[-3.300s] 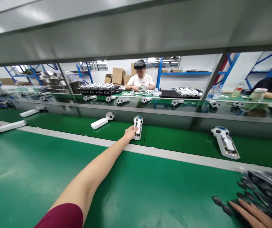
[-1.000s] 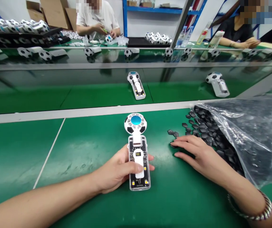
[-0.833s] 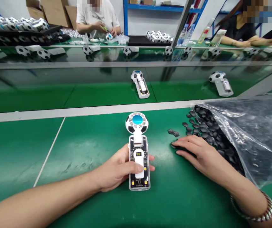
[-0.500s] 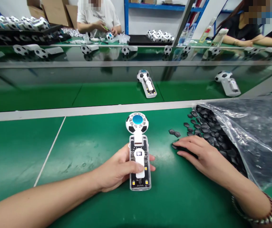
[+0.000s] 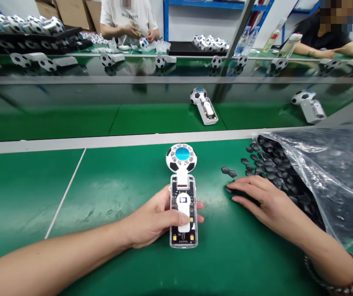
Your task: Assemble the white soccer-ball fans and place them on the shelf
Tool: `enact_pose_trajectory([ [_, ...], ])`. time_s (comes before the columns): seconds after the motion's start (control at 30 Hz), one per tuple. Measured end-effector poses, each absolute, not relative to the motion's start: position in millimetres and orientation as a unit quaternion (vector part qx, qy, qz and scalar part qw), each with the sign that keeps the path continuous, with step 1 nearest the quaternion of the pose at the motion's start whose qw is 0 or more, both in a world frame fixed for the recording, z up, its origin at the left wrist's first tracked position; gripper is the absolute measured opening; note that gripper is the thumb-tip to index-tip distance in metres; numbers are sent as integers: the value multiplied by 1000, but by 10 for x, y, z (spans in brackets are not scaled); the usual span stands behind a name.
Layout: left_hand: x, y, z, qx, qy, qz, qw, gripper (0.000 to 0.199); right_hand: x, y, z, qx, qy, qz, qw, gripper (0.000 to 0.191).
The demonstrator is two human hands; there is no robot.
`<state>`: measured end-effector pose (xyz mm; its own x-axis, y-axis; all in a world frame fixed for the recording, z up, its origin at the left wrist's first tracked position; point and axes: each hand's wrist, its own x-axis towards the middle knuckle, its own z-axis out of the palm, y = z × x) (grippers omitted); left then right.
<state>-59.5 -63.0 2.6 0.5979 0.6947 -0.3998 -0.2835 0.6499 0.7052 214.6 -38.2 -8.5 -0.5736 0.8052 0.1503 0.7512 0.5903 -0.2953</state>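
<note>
Green assembly bench [image 5: 25, 197], with a clear plastic gadget with a football-patterned head [image 5: 183, 239] lying flat, clasped around its body by the closed left hand [image 5: 158, 218]; open right hand [image 5: 263, 197] beside loose black hexagonal pieces [image 5: 270, 174]. Likely light, stiff, brittle; body the best hold.

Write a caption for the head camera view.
Left hand holds a soccer-ball toy with a clear handle; right hand rests beside black hexagon pieces spilling from a plastic bag.
</note>
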Motion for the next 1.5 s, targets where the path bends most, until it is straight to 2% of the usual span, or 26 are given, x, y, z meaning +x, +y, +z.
enact_pose_trajectory([
  [0.23, -656, -594, -24, 288, 277, 265, 878, 44, 2143, -376, -66, -445, -880, 104, 132, 24],
  [0.43, -661, -585, -30, 238, 257, 290, 890, 37, 2152, -374, -71, -443, -880, 110, 133, 24],
  [0.6, -656, -575, -23, 226, 284, 305, 881, 48, 2147, -383, -61, -441, -881, 111, 130, 25],
  [1.07, -654, -599, -37, 287, 291, 285, 867, 53, 2153, -386, -61, -444, -879, 113, 135, 26],
  [1.5, -673, -560, -19, 241, 282, 282, 885, 43, 2151, -388, -50, -445, -879, 112, 128, 26],
])
